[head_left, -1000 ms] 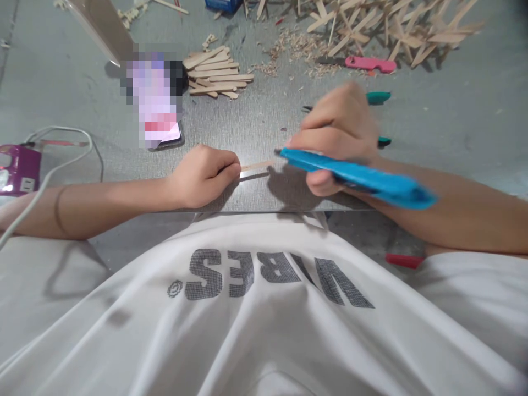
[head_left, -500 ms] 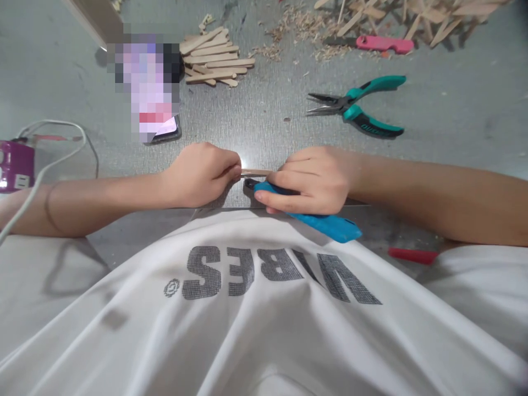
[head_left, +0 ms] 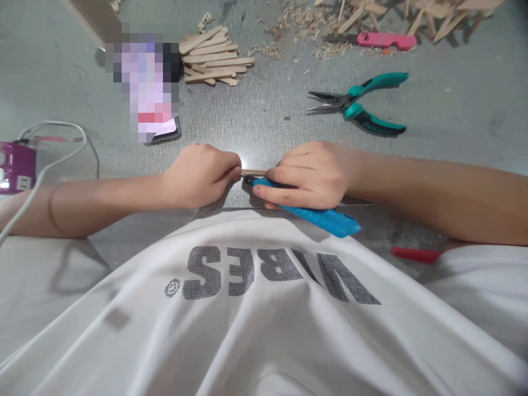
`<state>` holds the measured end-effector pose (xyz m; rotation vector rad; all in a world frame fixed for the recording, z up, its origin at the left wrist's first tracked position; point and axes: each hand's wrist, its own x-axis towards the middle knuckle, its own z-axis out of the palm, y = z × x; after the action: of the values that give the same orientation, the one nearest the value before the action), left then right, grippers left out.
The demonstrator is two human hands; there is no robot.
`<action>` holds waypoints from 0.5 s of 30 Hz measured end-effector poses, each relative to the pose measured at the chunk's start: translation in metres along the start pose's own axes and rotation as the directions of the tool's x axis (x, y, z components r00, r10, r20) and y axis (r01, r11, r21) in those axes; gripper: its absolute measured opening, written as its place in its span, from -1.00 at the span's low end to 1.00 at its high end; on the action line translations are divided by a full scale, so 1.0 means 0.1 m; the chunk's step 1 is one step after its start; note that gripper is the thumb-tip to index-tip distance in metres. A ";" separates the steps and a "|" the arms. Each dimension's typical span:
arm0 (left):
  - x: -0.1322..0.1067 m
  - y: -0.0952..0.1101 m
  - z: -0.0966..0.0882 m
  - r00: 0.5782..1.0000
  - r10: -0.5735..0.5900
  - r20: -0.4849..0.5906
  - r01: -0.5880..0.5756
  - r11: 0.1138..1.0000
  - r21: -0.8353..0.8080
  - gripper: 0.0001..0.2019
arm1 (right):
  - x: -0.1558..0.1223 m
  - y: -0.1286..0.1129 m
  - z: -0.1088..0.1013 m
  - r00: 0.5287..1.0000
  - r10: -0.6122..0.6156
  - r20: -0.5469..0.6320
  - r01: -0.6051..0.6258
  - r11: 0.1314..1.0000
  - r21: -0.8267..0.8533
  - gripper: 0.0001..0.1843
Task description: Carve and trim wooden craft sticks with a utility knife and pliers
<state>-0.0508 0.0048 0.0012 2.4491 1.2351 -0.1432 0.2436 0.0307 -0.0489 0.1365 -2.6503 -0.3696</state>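
Near the table's front edge, my left hand (head_left: 206, 175) is closed, pinching one end of a thin wooden craft stick (head_left: 254, 172). My right hand (head_left: 315, 175) is wrapped around a blue utility knife (head_left: 330, 220), its dark tip pointing left towards my left fingers. The right index finger lies against the other end of the stick, so part of the stick is hidden under that hand. The knife's tip sits just below the stick, close to the left fingertips. Whether the blade touches the wood I cannot tell.
Beyond my hands lie teal-handled pliers (head_left: 358, 104), a pink knife (head_left: 385, 40), a pile of craft sticks (head_left: 216, 58) and wood shavings (head_left: 284, 27). A phone (head_left: 167, 132) is at left, near a purple box (head_left: 18, 168) with a white cable (head_left: 45, 170).
My right hand and the blue knife have shifted slightly upward and left, bringing the tip a little nearer my left fingers. My left hand stays on the stick, nearly still.
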 end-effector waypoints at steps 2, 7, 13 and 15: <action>0.00 -0.01 0.01 1.000 0.013 -0.010 -0.013 1.000 -0.009 -0.60 | 0.02 0.01 -0.01 0.998 -0.022 -0.057 0.020 0.999 -0.030 -0.73; 0.00 -0.02 0.02 1.000 0.022 -0.009 -0.023 1.000 -0.003 -0.60 | 0.06 0.01 -0.03 0.995 -0.034 -0.091 0.028 0.998 -0.059 -0.76; 0.01 0.02 0.00 1.000 -0.006 0.016 0.005 0.999 0.042 -0.59 | 0.02 -0.01 0.01 0.999 0.026 0.029 -0.026 1.000 -0.009 -0.65; 0.01 0.02 -0.01 0.999 0.002 0.032 -0.005 0.998 0.070 -0.58 | 0.02 -0.02 0.03 0.997 0.048 0.065 -0.048 0.999 -0.002 -0.58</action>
<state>-0.0482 0.0052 0.0028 2.4983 1.2315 -0.2278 0.2408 0.0297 -0.0513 0.0618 -2.7124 -0.3644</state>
